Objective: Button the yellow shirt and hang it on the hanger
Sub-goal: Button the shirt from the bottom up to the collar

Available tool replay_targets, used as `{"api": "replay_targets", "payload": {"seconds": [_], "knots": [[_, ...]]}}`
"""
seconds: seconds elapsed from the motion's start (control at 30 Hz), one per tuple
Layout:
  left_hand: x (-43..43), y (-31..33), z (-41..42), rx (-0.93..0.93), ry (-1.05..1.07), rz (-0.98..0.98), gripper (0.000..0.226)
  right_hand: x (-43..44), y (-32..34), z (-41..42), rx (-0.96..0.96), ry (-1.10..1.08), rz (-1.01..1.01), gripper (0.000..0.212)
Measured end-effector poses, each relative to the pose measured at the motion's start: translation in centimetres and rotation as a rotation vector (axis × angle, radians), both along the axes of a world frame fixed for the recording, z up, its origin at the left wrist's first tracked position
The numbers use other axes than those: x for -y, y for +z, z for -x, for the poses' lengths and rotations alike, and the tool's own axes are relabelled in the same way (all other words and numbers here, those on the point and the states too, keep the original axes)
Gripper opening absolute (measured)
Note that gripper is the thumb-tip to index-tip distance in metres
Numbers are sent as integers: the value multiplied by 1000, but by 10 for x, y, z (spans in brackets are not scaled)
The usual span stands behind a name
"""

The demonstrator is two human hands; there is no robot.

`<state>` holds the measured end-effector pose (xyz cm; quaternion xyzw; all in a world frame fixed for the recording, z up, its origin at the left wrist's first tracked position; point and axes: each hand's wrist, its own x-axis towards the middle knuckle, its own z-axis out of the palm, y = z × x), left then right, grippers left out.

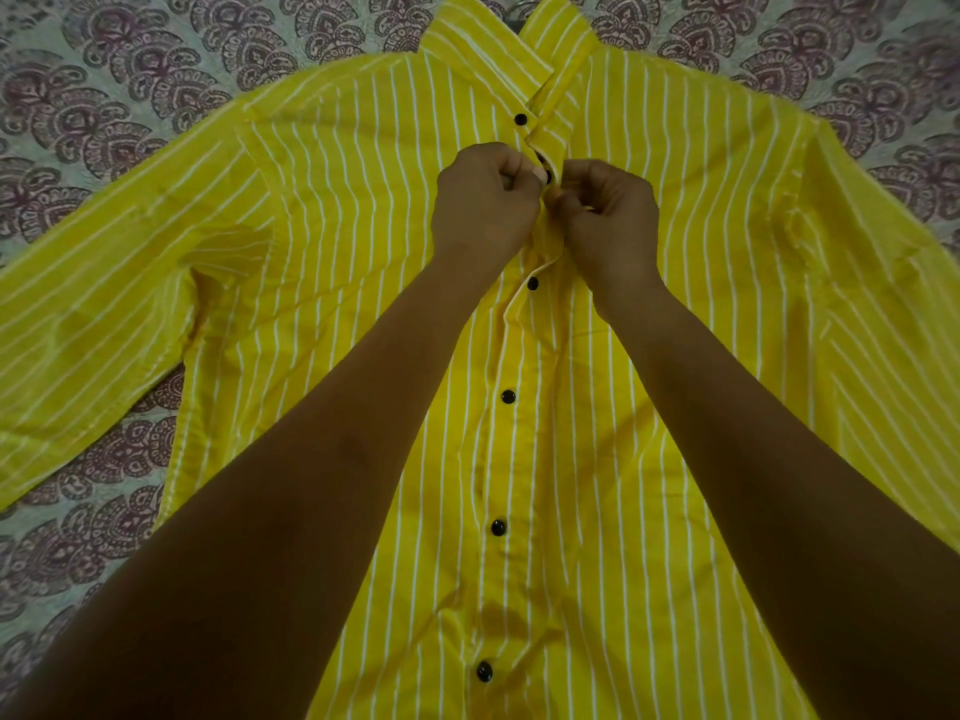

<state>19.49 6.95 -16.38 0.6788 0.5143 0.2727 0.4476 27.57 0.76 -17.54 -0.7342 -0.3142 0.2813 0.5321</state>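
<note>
Three lower buttons (498,527): black, in a line down the closed front, nearest me.
Yellow shirt (322,210): I see it flat, front up, sleeves spread left and right.
Left hand (483,202): fingers curled, pinching the front edge at a black button (545,175).
Right hand (608,215): pinching the opposite edge, just beside the left hand.
Collar (483,49): far, open.
Bedspread (104,70): patterned, under everything.

One yellow long-sleeved shirt with thin white stripes (649,356), with two sleeves (93,314) and two collar points (483,49). Six small round black buttons (507,397) show along its front; one is partly hidden between fingertips. Two bare hands: one left hand (485,200), one right hand (610,215). One pale quilted bedcover with purple paisley print (104,96).
</note>
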Motion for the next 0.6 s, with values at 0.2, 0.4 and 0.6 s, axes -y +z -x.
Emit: {"api": "replay_targets", "payload": {"seconds": [0.2, 0.4, 0.6], "knots": [[-1, 0, 1, 32, -11, 22, 12, 1, 5, 6, 30, -89, -40, 14], [2, -4, 5, 83, 18, 89, 18, 3, 6, 9, 258, -21, -2, 17], [-3, 2, 3, 30, 39, 151, 21, 6, 3, 9, 54, -36, -85, 22]]}}
